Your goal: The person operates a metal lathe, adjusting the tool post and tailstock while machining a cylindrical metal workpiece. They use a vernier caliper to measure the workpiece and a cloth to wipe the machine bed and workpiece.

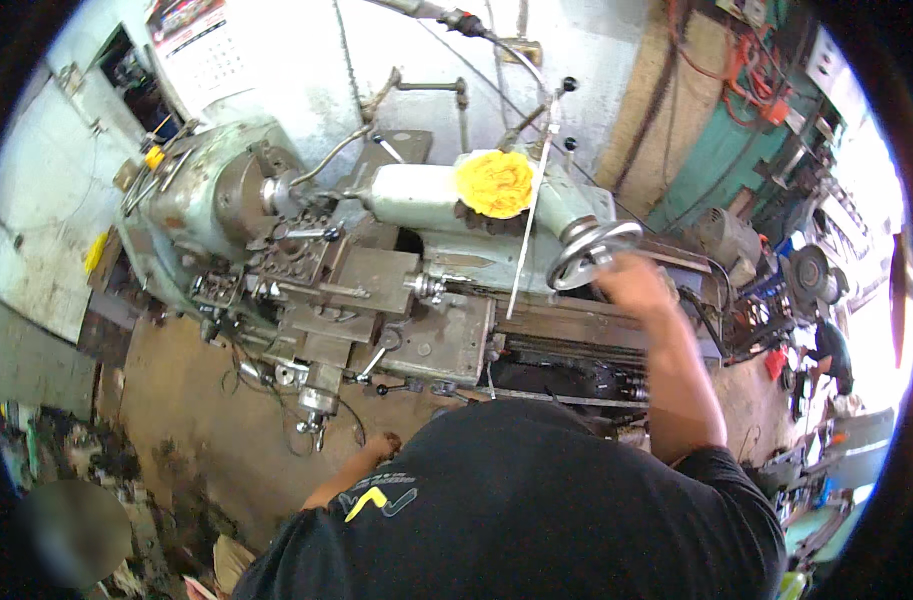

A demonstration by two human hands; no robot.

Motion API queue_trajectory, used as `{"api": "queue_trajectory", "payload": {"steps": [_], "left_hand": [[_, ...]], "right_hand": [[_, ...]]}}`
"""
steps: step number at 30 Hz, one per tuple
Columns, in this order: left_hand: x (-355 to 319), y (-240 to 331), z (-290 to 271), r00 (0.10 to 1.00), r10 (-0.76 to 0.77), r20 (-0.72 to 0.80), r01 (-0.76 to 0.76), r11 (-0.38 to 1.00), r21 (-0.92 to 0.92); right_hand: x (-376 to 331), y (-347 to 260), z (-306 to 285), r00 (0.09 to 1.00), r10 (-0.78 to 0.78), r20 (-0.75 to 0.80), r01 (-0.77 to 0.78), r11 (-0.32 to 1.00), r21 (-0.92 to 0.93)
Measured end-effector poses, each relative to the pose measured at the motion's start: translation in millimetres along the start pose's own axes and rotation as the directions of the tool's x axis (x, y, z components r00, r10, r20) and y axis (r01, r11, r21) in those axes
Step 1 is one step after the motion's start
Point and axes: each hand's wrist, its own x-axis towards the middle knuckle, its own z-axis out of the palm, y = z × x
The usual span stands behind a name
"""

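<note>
My right hand (631, 283) is at the near right rim of a shiny metal handwheel (593, 253) on the tailstock of a lathe. Its fingers curl around the rim. Low in front of the machine, my left hand (383, 445) hangs beside my body, below the carriage levers (388, 388); its fingers are too small and too hidden to read. To the left of the handwheel, the pale green tailstock (416, 192) carries a crumpled yellow cloth (494, 184) on top. At the left, the chuck (256, 195) faces the tailstock.
Between chuck and tailstock lies the carriage with its tool post (296, 260). A thin white rod (526, 240) slants across the tailstock. At the right stand a grey motor (726, 240) and a bench grinder (814, 272). A person (833, 355) is low at the far right.
</note>
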Motion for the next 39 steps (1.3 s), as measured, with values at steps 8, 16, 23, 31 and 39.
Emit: {"api": "queue_trajectory", "payload": {"steps": [8, 16, 23, 31, 39], "left_hand": [[42.9, -3.1, 10.4, 0.999, -0.039, 0.0, 0.035, 0.89, 0.455], [19.0, -12.3, 22.7, 0.994, -0.094, -0.063, 0.099, 0.992, 0.079], [31.3, -63.9, 35.6, 0.996, 0.025, 0.086, -0.072, 0.789, 0.61], [22.2, -66.5, 26.7, 0.995, 0.022, 0.1, -0.075, 0.822, 0.564], [-88.6, 185.2, -136.3, 0.911, 0.322, 0.257, -0.322, 0.946, -0.044]], "right_hand": [[44.8, 43.8, 71.1, 1.0, 0.007, 0.026, -0.003, 0.993, -0.122], [45.5, 51.1, 9.2, 0.95, 0.046, -0.308, 0.01, 0.984, 0.179], [44.1, 31.1, 78.9, 0.984, 0.025, 0.177, -0.039, 0.996, 0.08], [57.9, 53.7, 31.9, 0.951, 0.059, -0.305, -0.089, 0.992, -0.086], [20.9, 10.3, 1.3, 0.998, 0.051, -0.042, -0.03, 0.913, 0.407]]}}
